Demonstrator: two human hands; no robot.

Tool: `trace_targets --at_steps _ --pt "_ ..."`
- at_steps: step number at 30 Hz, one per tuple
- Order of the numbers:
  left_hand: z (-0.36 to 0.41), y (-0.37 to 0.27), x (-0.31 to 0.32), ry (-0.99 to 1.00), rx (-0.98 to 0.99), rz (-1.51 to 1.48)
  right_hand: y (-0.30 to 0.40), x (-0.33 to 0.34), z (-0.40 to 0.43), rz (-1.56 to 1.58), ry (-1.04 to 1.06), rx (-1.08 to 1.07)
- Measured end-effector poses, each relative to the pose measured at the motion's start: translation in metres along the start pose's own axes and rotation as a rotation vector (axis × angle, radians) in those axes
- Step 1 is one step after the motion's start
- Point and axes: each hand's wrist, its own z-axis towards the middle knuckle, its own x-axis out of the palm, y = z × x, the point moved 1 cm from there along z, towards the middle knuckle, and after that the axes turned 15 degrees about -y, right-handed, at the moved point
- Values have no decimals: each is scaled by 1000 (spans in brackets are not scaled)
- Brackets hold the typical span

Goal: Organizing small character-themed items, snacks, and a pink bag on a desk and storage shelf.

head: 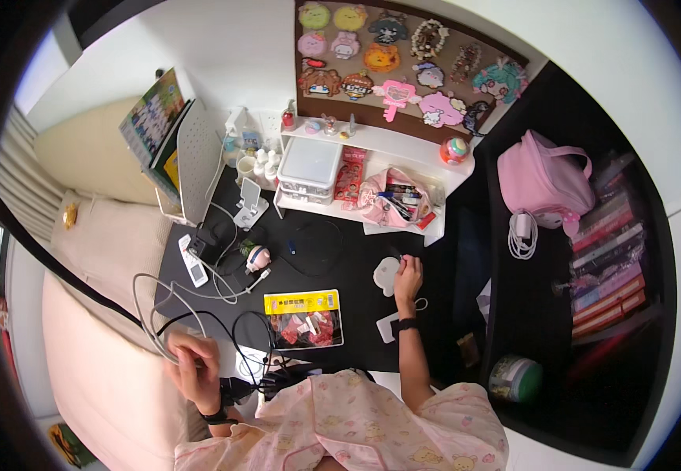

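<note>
My left hand (192,364) is raised at the lower left with a coiled white cable (161,341) in its fingers; the cable trails onto the black desk (352,265) and has a white plug end (265,274). My right hand (408,277) rests on the desk at the edge of a white, rounded flat item (385,276), fingertips together; whether they grip anything cannot be told. A yellow-and-black food packet (304,319) with a clear window lies between the hands. Beside my right wrist is a white card-like item (385,328).
Black cables (240,329) loop near my left hand. A white remote control (193,261), a phone stand (251,203) and a pink round figure (258,257) stand farther left. At the back, a white shelf (375,135) holds boxes and a pink pen pouch (396,197). A pink bag (543,176) is right.
</note>
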Motion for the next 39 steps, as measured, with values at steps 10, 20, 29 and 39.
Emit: trace_targets --at_steps 10,20,29,39 --pt "2 29 9 174 -189 -112 92 -93 120 659 -202 -28" --pt "10 41 11 170 -236 -82 128 -61 270 1200 -199 303" --pt "14 48 11 162 -285 28 115 -34 269 1241 -132 428" --pt "23 60 3 295 -396 100 165 -90 312 1193 -125 -3"
